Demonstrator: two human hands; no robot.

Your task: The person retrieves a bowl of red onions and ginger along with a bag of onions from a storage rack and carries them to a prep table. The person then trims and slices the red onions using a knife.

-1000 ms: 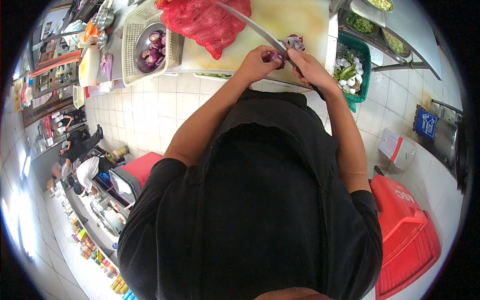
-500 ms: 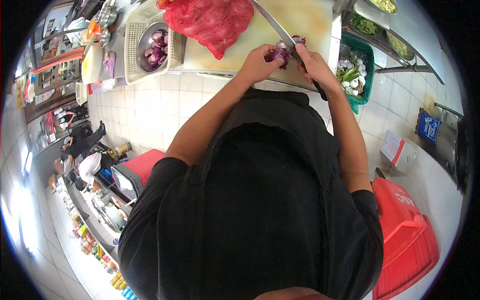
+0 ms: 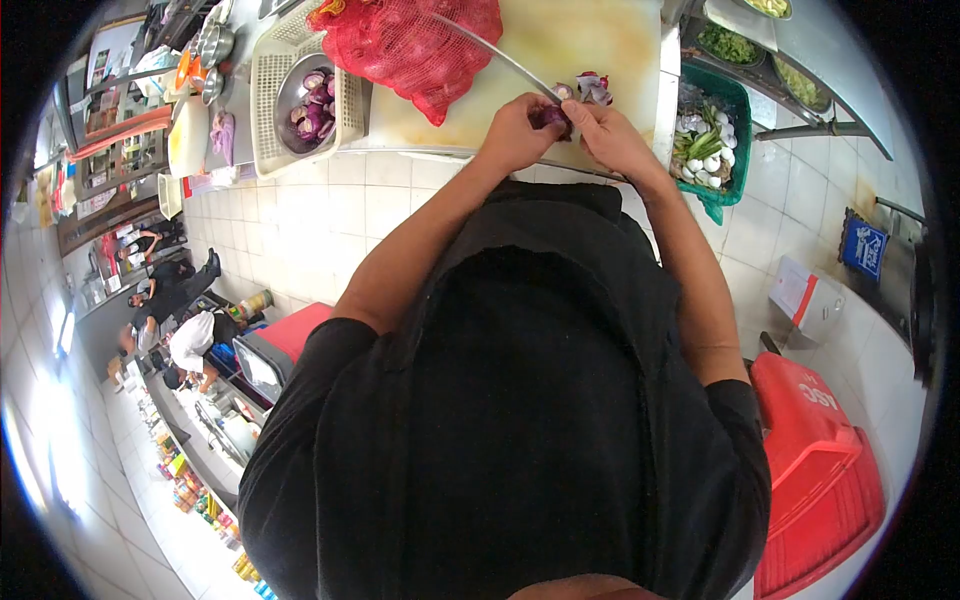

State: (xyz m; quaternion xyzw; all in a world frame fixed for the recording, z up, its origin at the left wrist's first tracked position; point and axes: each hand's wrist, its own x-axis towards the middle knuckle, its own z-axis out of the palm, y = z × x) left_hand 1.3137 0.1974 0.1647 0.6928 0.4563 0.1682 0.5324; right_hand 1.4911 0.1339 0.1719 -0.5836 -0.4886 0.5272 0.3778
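Observation:
My left hand (image 3: 520, 133) is closed around a purple-red onion (image 3: 556, 122) near the front edge of the cutting board (image 3: 570, 45). Against it, my right hand (image 3: 612, 138) grips a long knife (image 3: 500, 56), whose handle is hidden in the fingers. The blade slants up and left, passing over the red mesh bag (image 3: 430, 75) full of onions. Just beyond my right fingers lie loose onion skins (image 3: 594, 88) on the board. What the blade's near end touches on the onion is partly covered by my hands.
Left of the board, a cream plastic basket (image 3: 264, 120) holds a metal bowl (image 3: 292, 85) with several purple onions. At right stands a green crate (image 3: 741, 150) of white and green vegetables. A red bin (image 3: 800, 400) is at my right side. People work in the far left background.
The knife has swung left, its blade now lying over the mesh bag. My right hand has turned and come closer to the left, and the skins now lie apart from the onion.

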